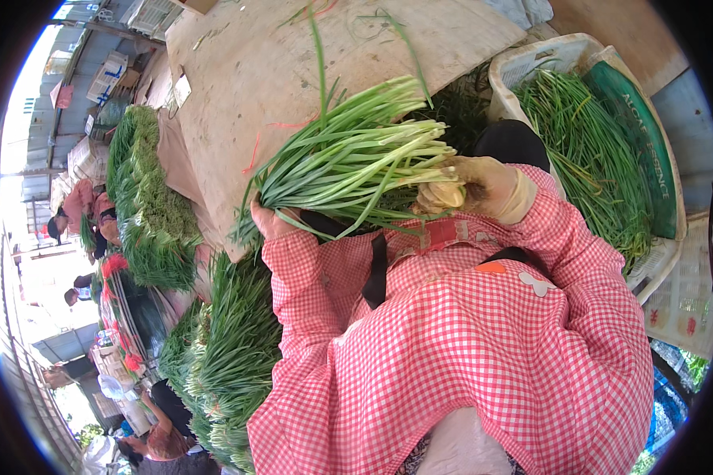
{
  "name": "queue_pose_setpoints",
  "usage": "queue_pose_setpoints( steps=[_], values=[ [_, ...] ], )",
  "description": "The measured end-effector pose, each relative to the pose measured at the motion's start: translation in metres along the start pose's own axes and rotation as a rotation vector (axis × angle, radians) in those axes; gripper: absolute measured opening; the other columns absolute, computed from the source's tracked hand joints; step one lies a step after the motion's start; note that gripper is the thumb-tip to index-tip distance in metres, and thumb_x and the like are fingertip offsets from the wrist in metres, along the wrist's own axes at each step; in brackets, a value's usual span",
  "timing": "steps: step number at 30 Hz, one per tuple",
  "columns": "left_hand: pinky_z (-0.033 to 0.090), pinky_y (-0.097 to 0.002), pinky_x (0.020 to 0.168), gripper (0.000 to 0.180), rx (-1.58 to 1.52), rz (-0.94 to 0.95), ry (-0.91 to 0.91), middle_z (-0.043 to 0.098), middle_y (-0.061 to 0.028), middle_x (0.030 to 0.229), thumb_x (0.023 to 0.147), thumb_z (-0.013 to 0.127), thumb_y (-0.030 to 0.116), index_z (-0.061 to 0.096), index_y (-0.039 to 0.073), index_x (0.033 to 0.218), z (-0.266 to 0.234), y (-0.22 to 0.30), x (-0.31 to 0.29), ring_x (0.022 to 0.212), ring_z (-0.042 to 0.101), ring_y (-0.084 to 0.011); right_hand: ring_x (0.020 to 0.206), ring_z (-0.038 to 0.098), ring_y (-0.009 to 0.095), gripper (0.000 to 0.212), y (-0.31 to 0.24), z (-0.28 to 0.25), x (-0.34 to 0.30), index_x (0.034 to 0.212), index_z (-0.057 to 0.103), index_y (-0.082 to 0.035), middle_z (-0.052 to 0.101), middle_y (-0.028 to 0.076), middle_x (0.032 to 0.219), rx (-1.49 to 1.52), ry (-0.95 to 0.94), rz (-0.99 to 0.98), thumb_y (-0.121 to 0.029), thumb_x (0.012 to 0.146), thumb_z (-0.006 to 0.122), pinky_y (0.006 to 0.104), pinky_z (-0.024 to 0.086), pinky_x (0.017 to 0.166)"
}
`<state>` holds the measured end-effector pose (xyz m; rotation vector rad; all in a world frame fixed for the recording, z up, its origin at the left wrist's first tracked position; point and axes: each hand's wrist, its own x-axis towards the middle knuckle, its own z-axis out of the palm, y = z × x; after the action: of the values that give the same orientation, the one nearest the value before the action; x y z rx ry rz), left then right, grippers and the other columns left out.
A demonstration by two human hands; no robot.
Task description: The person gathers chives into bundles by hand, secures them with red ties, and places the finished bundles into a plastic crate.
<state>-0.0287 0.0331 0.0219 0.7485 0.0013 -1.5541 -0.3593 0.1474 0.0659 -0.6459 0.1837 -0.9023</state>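
A loose bunch of garlic chives, with long green leaves and pale stem ends, lies across in front of my body over the edge of the board. My bare left hand is closed around the leafy end, its fingers partly hidden by the leaves. At the pale stem ends, my right hand wears a soiled, yellowish glove. Its fingers curl against the stems and hold them. A few long leaves stick out from the bunch toward the far side.
A wide stained board lies ahead, with thin red ties on it. At right stands a white crate of loose greens with a green panel. Bundled chives are piled at left. Several other people work at far left.
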Motion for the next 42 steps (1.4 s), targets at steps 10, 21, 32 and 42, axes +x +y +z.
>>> queue_pose_setpoints(
  steps=[10,21,32,42],
  values=[
    [0.041,-0.0506,0.092,0.038,-0.008,0.078,0.059,0.054,-0.0204,0.116,0.086,0.042,0.026,0.052,-0.002,0.111,0.019,-0.008,-0.011,0.104,0.053,-0.0354,0.068,0.044,0.017,0.025,-0.022,0.024,-0.027,0.069,0.053,-0.005,0.047,0.006,0.071,-0.107,-0.062,-0.067,-0.025,0.083,0.05,0.0326,0.037,0.076],
    [0.038,-0.0555,0.093,0.045,-0.192,0.228,0.156,0.053,-0.0194,0.119,0.078,0.046,0.027,0.052,0.0,0.114,-0.003,0.029,-0.003,0.11,0.049,-0.0373,0.058,0.048,0.014,0.017,-0.064,0.034,-0.044,0.079,0.058,-0.009,0.049,0.001,0.066,-0.469,0.18,-0.225,-0.025,0.079,0.058,0.0337,0.048,0.069],
    [0.039,-0.0544,0.093,0.044,-0.151,0.253,0.113,0.053,-0.0209,0.118,0.081,0.044,0.028,0.053,0.0,0.113,-0.014,0.024,0.001,0.107,0.051,-0.0381,0.088,0.06,0.025,0.047,-0.026,0.01,0.042,0.121,0.048,-0.01,0.06,0.013,0.096,-1.433,0.269,-0.523,-0.028,0.08,0.063,0.0341,0.047,0.079],
    [0.039,-0.0548,0.092,0.049,-0.346,-0.1,-0.498,0.053,-0.0218,0.117,0.081,0.039,0.033,0.052,0.0,0.115,-0.019,0.032,-0.014,0.106,0.051,-0.0391,0.065,0.059,0.024,0.022,0.037,0.043,0.024,0.104,0.057,-0.01,0.059,0.008,0.077,-1.66,-0.072,-0.228,-0.017,0.084,0.055,0.0342,0.047,0.054]
  ],
)
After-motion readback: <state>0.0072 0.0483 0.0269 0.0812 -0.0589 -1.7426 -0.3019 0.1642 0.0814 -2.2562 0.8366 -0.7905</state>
